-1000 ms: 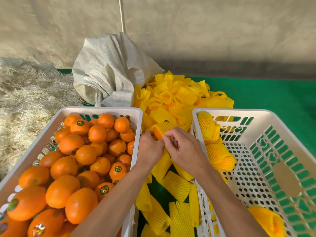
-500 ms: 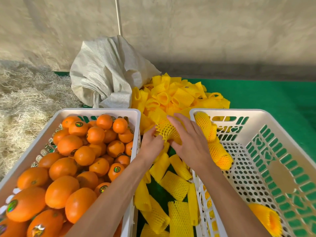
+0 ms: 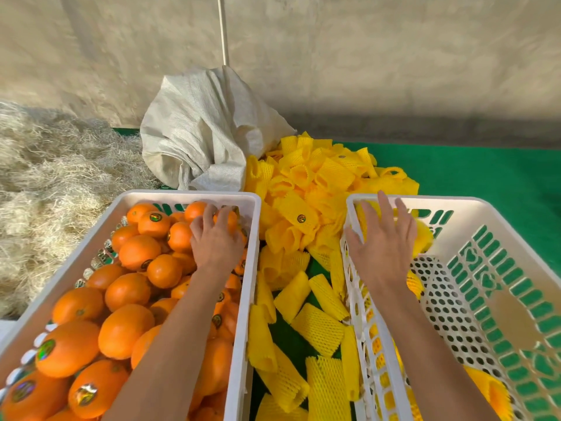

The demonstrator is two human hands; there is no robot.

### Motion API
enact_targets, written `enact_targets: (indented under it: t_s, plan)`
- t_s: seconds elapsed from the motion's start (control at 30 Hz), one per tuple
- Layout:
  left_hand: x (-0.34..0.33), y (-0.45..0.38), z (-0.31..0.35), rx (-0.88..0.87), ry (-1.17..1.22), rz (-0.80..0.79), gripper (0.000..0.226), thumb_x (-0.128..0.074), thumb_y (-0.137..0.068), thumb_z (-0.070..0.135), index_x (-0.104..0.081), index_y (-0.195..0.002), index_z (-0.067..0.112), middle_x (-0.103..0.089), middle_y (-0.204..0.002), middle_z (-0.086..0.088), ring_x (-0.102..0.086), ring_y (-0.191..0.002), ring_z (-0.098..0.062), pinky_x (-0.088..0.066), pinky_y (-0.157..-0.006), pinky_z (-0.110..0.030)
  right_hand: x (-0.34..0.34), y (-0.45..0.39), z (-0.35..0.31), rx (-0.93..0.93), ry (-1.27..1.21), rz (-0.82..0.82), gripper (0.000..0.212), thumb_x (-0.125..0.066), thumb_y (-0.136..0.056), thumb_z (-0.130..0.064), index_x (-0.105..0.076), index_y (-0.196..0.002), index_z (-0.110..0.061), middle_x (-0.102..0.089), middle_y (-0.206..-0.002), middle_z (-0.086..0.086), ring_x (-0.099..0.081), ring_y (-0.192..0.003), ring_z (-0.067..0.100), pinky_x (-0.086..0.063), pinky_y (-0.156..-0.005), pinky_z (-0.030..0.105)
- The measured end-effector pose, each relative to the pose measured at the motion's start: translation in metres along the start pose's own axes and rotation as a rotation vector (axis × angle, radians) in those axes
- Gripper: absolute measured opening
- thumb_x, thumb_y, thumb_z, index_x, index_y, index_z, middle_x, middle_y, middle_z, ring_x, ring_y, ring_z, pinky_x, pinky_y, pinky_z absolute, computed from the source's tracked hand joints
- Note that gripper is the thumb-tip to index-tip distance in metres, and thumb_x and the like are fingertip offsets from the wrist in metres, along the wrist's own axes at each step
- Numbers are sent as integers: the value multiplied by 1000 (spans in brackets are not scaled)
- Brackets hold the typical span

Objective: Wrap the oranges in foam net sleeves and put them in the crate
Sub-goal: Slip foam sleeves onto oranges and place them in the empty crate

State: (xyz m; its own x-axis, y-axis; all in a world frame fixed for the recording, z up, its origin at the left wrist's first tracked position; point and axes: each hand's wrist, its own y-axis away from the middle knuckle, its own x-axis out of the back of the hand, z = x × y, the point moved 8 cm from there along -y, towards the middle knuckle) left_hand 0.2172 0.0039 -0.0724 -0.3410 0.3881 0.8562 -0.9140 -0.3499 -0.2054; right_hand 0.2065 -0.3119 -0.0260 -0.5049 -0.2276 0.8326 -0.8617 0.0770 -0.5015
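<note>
Your hands have split apart since half a second ago, when both worked a sleeved orange between the crates. Nearest you, loose foam net sleeves (image 3: 318, 325) lie on the green mat (image 3: 473, 174) in the gap between the two white crates. Your left hand (image 3: 217, 243) now reaches into the left crate (image 3: 188, 196), which is full of bare oranges (image 3: 127, 291); its fingers curl over one orange (image 3: 226, 220) near the far right corner, though you cannot tell whether they truly grip it or only rest on it. Your right hand (image 3: 384, 244) hovers over the near left corner of the right crate (image 3: 491, 208) with fingers spread and straight, holding nothing. Just beyond and under those fingers sit wrapped oranges (image 3: 423, 238) against the crate's far wall, and another wrapped one (image 3: 491, 393) lies at the near end. Farther off, a heap of sleeves (image 3: 321, 174) is piled beside a crumpled white sack (image 3: 206, 132), with dry straw (image 3: 54, 183) to the left.
</note>
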Motion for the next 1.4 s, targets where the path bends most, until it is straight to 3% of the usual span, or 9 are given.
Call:
enact_targets:
  t_s: [0.27, 0.4, 0.63, 0.73, 0.9, 0.97, 1.1, 1.27, 1.4]
  plan:
    - [14, 0, -23, 253, -313, 119, 60, -64, -91, 14, -36, -145, 16, -15, -168, -20, -10, -153, -45, -17, -119, -64, -23, 8, -18, 112, -3, -196, 52, -61, -99, -35, -54, -144, -11, -34, -162, 11, -19, -153, 31, -13, -124, 49]
    - [1, 2, -32, 291, -383, 14, 83, -71, -88, 13, -17, -151, 20, -20, -160, -24, -19, -146, -49, -37, -111, -58, -25, 10, -23, 158, -7, -227, 48, -60, -99, -32, -56, -142, -10, -37, -160, 12, -22, -152, 31, -15, -124, 49]
    - [5, 5, -22, 311, -309, 39, 86, -77, -85, 14, -25, -151, 2, -36, -139, -28, -38, -126, -43, -47, -97, -44, -40, 20, -44, 335, 10, -317, 39, -55, -100, -34, -63, -132, -15, -45, -154, 8, -29, -149, 27, -16, -123, 46]
    - [23, 4, -15, 271, -212, 147, 55, -76, -89, 19, -47, -131, -2, -40, -132, -26, -41, -122, -43, -48, -92, -45, -50, 28, -53, 457, 92, -372, 35, -50, -100, -30, -63, -130, -18, -53, -144, 5, -40, -139, 24, -21, -120, 41]
    - [45, 12, 16, 4, -50, 298, 63, -80, -87, 36, -53, -132, 1, -47, -128, -26, -44, -117, -43, -44, -98, -49, -81, 48, -60, 536, 344, -650, 18, -54, -97, -18, -66, -110, -18, -67, -111, 5, -58, -112, 26, -30, -110, 41]
    - [46, 19, 37, -138, 29, 320, 64, -80, -88, 37, -52, -136, 6, -48, -134, -23, -44, -120, -40, -48, -94, -48, -96, 58, -55, 503, 406, -826, 26, -61, -94, -18, -62, -120, -16, -64, -119, 8, -56, -119, 28, -28, -115, 45]
    - [36, 37, 79, -357, 179, 234, 63, -75, -93, 41, -48, -141, 10, -49, -139, -13, -47, -124, -31, -49, -96, -42, -114, 67, -47, 522, 560, -970, 77, -70, -90, -23, -30, -155, -14, -41, -153, 8, -36, -142, 30, -21, -120, 49]
    - [1, 67, 102, -432, 234, 5, 69, -68, -94, 55, -44, -143, 12, -48, -136, -5, -53, -122, -25, -52, -94, -36, -140, 72, -52, 507, 683, -1112, 43, -55, -101, -28, -51, -143, -16, -55, -145, 7, -36, -145, 30, -16, -124, 50]
    - [-5, 59, 94, -366, 286, -47, 71, -65, -94, 61, -41, -142, 14, -45, -134, -2, -57, -112, -24, -53, -83, -32, -138, 63, -66, 573, 674, -1006, 40, -61, -97, -32, -58, -134, -17, -56, -142, 9, -41, -141, 28, -17, -124, 48]
